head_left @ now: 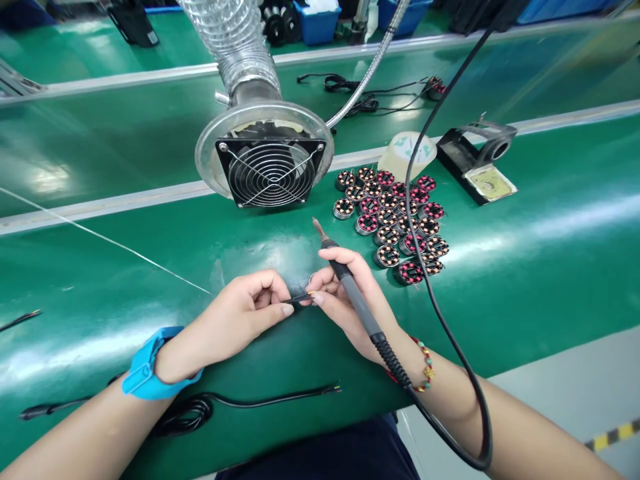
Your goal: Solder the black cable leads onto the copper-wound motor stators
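My left hand [257,307] pinches a thin black cable [299,298] between thumb and forefinger. At the cable's other end, where small yellowish wire tips show, the thumb and a finger of my right hand [350,300] are closed on it. A soldering iron [353,290] also rests in my right hand, between thumb and forefinger, its tip pointing up and away to the left. Its black cord loops down past my right forearm. Nearer to me, a coiled black cable [187,415] lies on the green mat with its stripped end to the right.
Many round wound coil parts [387,217] stand grouped right of centre. Behind them are a tape roll [407,155] and an iron stand with sponge [483,163]. A fume extractor fan [273,170] hangs ahead of my hands. Another cable end [20,321] lies far left.
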The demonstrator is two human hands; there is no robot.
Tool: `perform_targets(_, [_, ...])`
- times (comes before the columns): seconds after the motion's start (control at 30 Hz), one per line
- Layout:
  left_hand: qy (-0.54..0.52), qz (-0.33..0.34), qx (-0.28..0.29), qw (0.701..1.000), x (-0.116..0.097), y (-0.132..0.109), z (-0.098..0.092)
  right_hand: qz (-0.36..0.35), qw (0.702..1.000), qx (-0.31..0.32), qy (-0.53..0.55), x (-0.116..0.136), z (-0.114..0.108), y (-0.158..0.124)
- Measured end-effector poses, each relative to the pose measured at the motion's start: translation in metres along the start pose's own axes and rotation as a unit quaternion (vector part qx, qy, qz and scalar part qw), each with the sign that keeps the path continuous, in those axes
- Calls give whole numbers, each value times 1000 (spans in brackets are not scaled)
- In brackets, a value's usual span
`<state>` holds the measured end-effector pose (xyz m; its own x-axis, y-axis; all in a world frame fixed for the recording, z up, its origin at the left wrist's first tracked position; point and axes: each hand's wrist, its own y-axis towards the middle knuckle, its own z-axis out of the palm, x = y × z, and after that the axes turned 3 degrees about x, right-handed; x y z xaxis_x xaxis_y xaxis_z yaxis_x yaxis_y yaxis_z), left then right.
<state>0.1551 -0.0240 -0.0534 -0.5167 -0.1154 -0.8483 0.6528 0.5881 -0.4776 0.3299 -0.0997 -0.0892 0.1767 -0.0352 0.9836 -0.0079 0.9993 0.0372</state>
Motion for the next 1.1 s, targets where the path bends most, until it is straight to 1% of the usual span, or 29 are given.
perform_targets(0.1, [-42,19,-10,999,1,0,2,1,1000,9,9,2,-1,1])
perform_targets(0.2, [-145,28,-27,989,4,1,4,12,999,20,37,1,-1,2])
perform_targets(0.27, [-186,29,-28,982,5,1,6,17,998,31,56,1,0,1])
perform_targets(0.33, [-172,29,-22,984,3,0,8,21,996,42,74,0,1,1])
perform_targets(0.47, [-96,41,-11,994,-5,-1,11,31,993,48,104,-1,2,2])
perform_targets(0.57, [-106,53,-17,993,-9,-2,13,33,991,51,117,-2,2,3])
perform_targets(0.63, [-110,49,-17,993,-10,-2,13,32,992,49,115,-2,3,3])
perform_targets(0.77, [-91,31,-6,995,-8,-3,12,26,996,34,77,0,4,2])
perform_targets(0.93, [-86,9,14,996,-8,-4,10,-18,998,47,28,-1,4,0])
perform_targets(1.03, [-74,7,40,996,-10,-5,8,-62,996,60,1,-1,5,-1])
perform_targets(1.1, [-73,12,70,995,-12,-6,7,-100,993,54,-31,1,6,-3])
